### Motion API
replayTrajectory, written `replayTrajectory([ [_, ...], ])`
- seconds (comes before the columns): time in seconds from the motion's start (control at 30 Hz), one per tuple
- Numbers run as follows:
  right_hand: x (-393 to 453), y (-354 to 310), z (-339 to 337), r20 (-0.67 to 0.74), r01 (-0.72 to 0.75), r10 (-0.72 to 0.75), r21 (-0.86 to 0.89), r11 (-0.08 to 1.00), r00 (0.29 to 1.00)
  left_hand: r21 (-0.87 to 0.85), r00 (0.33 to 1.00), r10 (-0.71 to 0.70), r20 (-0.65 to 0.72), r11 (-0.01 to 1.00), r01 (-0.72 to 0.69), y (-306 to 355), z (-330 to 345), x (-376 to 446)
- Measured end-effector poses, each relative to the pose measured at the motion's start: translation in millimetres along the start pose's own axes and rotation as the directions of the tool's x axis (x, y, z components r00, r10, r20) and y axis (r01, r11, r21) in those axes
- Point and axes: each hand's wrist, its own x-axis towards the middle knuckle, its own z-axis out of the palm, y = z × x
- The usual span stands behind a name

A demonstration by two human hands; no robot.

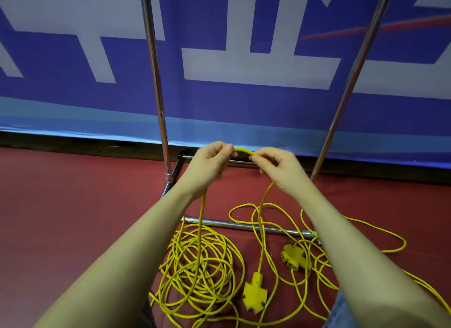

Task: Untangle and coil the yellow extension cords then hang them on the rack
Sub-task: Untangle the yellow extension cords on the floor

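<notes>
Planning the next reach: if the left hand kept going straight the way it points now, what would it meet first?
Probably the right hand: the left hand points rightward along the yellow cord they both pinch. Depth is unclear.

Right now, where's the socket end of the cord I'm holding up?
In the head view, the socket end hangs low and centre, just right of the cord pile and left of a second socket block on the red floor.

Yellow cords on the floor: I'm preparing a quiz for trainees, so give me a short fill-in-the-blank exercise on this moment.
1. Both hands, left hand and right hand, pinch a short stretch of yellow cord that arches ____ them.
2. The socket block hangs from the strand below the ____ hand.
3. The coiled pile lies on the ____ floor.
4. The rack has ____ cords hanging on it.

Missing words: between; right; red; no
</notes>
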Motion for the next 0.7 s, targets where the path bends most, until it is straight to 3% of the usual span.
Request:
replayTrajectory([
  [0.07, -3, 10, -2, 0.054, -0.056, 0.059, -0.055, 0.997, 0.997, 0.012, 0.995, 0.044, -0.089, 0.999, -0.043, 2, -5, 3],
  [0.2, -9, 26, -7, 0.091, -0.137, 0.135, 0.010, 0.991, 0.987, 0.058, 0.979, 0.081, -0.186, 0.996, -0.072, 3, -28, 7],
  [0.3, -8, 23, -5, 0.106, -0.164, 0.152, 0.119, 0.979, 0.983, 0.213, 0.992, 0.000, -0.123, 0.977, 0.026, 0, -42, 6],
  [0.4, -3, 16, -6, 0.070, -0.218, 0.207, 0.350, 0.911, 0.976, 0.301, 0.988, -0.150, -0.040, 0.941, 0.155, -2, -49, 5],
  [0.47, -1, 11, -5, 0.044, -0.201, 0.199, 0.371, 0.906, 0.979, 0.324, 0.983, -0.180, 0.027, 0.932, 0.162, -1, -43, 1],
  [0.6, 0, 0, 0, 0.035, -0.158, 0.154, 0.299, 0.941, 0.987, 0.419, 0.976, -0.130, 0.174, 0.907, 0.046, 0, -20, -6],
  [0.7, 3, -3, 1, 0.054, -0.192, 0.184, 0.354, 0.915, 0.981, 0.301, 0.998, -0.022, 0.058, 0.954, 0.004, 5, -18, -3],
])
